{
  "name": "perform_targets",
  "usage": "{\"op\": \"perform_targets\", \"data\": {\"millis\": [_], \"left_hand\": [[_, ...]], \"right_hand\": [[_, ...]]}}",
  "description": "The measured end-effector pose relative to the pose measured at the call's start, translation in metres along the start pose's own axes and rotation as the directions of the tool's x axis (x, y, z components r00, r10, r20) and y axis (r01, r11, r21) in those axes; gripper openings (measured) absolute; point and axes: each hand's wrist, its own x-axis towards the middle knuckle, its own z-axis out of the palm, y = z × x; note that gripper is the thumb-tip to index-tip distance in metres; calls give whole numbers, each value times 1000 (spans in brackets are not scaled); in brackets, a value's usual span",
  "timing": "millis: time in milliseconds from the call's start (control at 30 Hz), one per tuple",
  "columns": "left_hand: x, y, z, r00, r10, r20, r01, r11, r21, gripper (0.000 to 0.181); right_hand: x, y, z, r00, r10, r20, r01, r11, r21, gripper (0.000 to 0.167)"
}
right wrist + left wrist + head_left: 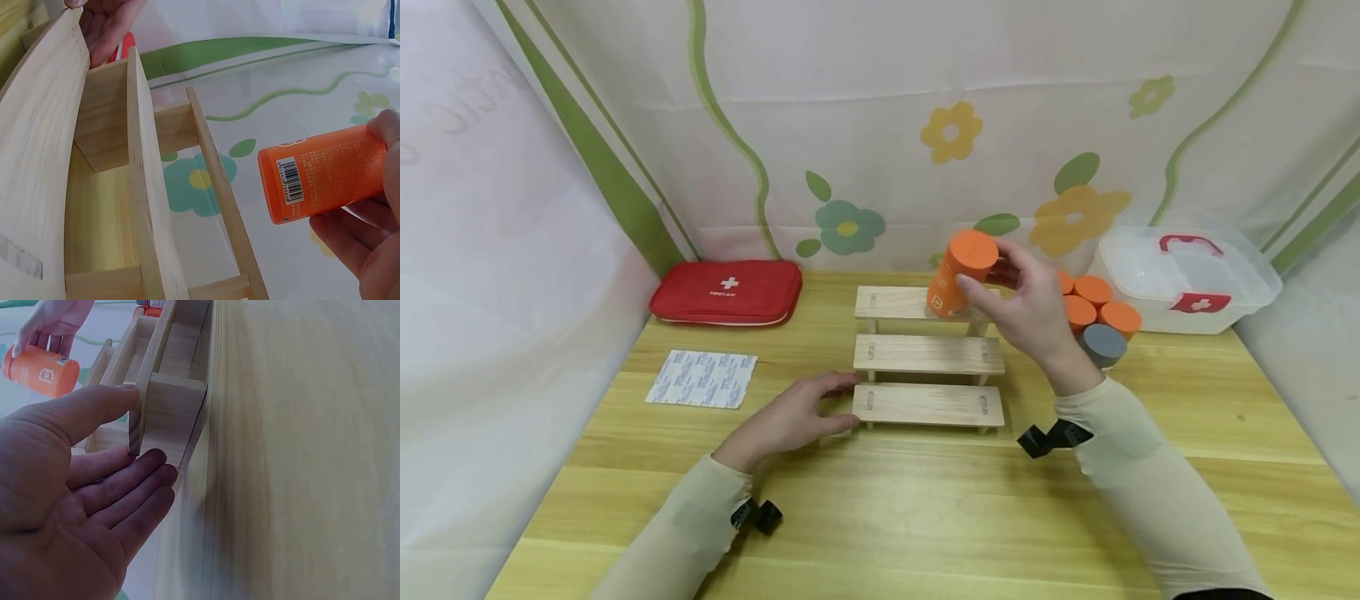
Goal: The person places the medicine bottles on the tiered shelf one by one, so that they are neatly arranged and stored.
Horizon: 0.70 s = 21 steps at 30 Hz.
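Observation:
A three-step wooden rack stands mid-table. My right hand grips an orange bottle by its upper part, thumb on one side and fingers on the other. The bottle is tilted and held over the top step; in the right wrist view a gap shows between its base and the top board. At the rack's left end, my left hand holds the lowest board between thumb and fingers, as seen in the left wrist view.
Several orange-capped bottles and one grey-capped bottle stand right of the rack. Behind them is a clear first-aid box. At left lie a red first-aid pouch and a white printed sheet. A flowered curtain hangs behind.

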Motion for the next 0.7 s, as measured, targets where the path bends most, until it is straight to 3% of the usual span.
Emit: {"op": "perform_targets", "data": {"millis": [400,700], "left_hand": [[0,-1,-1,1000,-4,11,4,1000,-14,63],[0,0,-1,1000,5,10,-5,1000,-15,62]], "right_hand": [[17,-5,19,997,17,79,-20,999,27,57],[26,-7,35,989,49,142,-55,998,39,53]]}}
